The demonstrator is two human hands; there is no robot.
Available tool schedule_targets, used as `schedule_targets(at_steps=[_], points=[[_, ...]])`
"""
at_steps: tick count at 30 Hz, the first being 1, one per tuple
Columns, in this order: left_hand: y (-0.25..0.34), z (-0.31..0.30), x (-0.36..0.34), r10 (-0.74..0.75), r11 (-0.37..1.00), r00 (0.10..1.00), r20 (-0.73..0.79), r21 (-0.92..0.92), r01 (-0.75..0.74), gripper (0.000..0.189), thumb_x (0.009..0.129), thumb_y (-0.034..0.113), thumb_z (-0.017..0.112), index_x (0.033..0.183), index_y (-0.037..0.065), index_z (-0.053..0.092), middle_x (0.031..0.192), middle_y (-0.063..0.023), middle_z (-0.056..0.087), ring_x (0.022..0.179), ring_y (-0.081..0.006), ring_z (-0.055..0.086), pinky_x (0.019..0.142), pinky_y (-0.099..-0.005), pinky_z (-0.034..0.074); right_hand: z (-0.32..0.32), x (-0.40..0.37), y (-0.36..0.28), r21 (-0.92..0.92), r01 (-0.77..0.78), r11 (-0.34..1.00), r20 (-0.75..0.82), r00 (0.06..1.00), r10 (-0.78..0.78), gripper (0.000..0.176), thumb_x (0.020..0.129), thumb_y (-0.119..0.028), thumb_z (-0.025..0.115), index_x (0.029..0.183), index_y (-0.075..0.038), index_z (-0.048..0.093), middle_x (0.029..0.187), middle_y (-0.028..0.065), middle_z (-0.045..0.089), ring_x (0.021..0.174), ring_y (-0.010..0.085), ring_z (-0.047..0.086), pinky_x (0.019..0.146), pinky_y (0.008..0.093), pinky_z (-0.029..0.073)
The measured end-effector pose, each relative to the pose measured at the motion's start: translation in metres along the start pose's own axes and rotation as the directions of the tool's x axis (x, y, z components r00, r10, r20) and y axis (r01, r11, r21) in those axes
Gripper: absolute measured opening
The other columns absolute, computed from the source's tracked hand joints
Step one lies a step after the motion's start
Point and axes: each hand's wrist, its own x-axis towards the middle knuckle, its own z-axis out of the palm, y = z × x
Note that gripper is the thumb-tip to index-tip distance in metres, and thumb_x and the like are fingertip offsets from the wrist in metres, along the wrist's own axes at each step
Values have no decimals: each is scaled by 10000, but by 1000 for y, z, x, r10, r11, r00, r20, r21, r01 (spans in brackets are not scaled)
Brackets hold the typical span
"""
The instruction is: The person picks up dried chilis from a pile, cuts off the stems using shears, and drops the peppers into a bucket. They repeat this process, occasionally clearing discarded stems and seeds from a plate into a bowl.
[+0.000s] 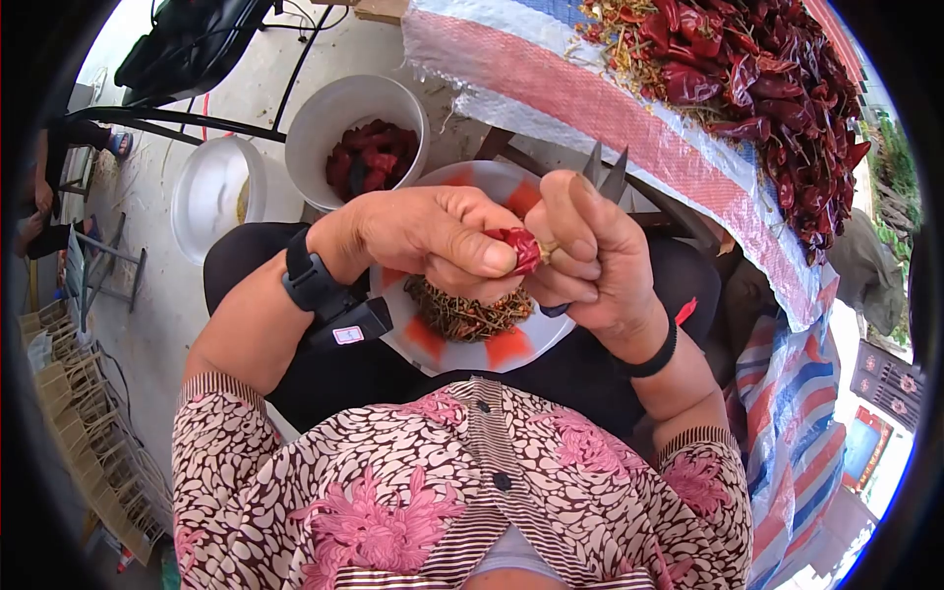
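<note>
1. The fingers of the left hand (428,241) were closed in a pinch, thumb on top, around a red pepper (525,252).
2. The fingers of the right hand (595,251) were curled tight at the pepper's stem end, so the pepper sat between the two hands, held up above the basin (462,358).
3. The right hand also held scissors (612,180); their two blades stuck up past the knuckles, slightly parted. The grip on the handles was mostly hidden, so it was hard to say how the fingers sat in them.
4. A black band (653,361) circled the right wrist, and a black strap (312,282) the left.
5. Below the hands, the white basin with orange patches stood between the person's dark-clad legs, a heap of stems (472,313) inside.
6. Just beyond the basin, to the left, a white bucket (305,123) held red pieces (374,155); a second white tub (202,206) stood beside it on the floor (147,265).
7. To the far right, a big pile of peppers (752,84) lay on a striped sheet (531,67).
8. At the upper left stood a black chair (187,49).
</note>
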Motion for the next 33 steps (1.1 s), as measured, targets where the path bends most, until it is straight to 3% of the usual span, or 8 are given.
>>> schedule_targets(at_steps=[4, 9, 12, 16, 20, 24, 28, 33], points=[[0, 2, 1, 41, 999, 993, -111, 26, -38, 371, 866, 355, 669, 818, -6, 600, 599, 19, 461, 483, -60, 330, 456, -232, 249, 0, 1, -12, -231, 39, 972, -40, 998, -49, 388, 1000, -355, 431, 703, -106, 420, 537, -34, 328, 390, 52, 234, 388, 206, 212], [-8, -15, -1, 228, 965, 974, -9, -133, -227, 165, 926, 209, 604, 941, 53, 553, 590, 71, 337, 470, -17, 262, 430, -201, 184, 7, -1, -17, -555, 79, 828, -111, 980, -168, 232, 960, -217, 561, 1075, -21, 602, 703, 9, 558, 519, 30, 424, 447, 176, 300], [-3, -13, -3, 149, 983, 984, -98, -94, -158, 343, 871, 216, 656, 1089, -2, 506, 728, -10, 518, 484, -39, 314, 465, -208, 259, 8, 2, -10, -654, 152, 741, -111, 949, -294, 231, 966, -211, 548, 1082, -20, 604, 753, 19, 592, 615, 44, 502, 524, 175, 371], [-3, 0, 6, 486, 851, 746, -456, 443, -283, 398, 906, 239, 643, 1201, 36, 472, 884, -28, 563, 605, -32, 467, 508, -185, 360, -3, 4, -14, -910, 115, 398, -96, 876, -472, 241, 969, -218, 543, 1104, -36, 626, 765, -5, 580, 674, 45, 510, 591, 182, 403], [-8, -22, 11, 814, 279, 547, -194, 957, -76, 244, 954, 167, 562, 1145, 16, 550, 927, -52, 600, 744, -115, 559, 669, -246, 462, -4, 13, -14, -827, 114, 551, -185, 870, -458, 267, 979, -243, 530, 1118, -39, 631, 774, -17, 582, 637, 23, 469, 554, 169, 355], [-8, -8, 22, 839, 367, 459, -294, 927, -77, 140, 988, 111, 480, 1032, 7, 563, 852, -36, 534, 777, -103, 503, 696, -236, 428, -7, 20, -23, -772, 126, 623, -212, 873, -439, 321, 993, -305, 497, 1043, -19, 634, 721, -16, 578, 611, 20, 452, 520, 181, 330], [-10, -3, 29, 787, 453, 437, -436, 889, 71, 141, 1002, 152, 457, 984, 46, 548, 788, -2, 512, 729, -56, 465, 626, -237, 411, -15, 30, -13, -936, 70, 344, -157, 792, -591, 339, 996, -332, 486, 830, -48, 567, 664, -29, 507, 567, 42, 418, 502, 207, 320], [3, -2, 36, 654, 751, 524, -546, 556, -357, 172, 1008, 232, 456, 949, 96, 543, 776, 48, 497, 701, -32, 426, 632, -197, 373, -9, 43, -13, -877, 251, 410, -115, 718, -686, 350, 993, -326, 493, 742, -83, 480, 605, -41, 401, 506, 36, 323, 456, 210, 258]])
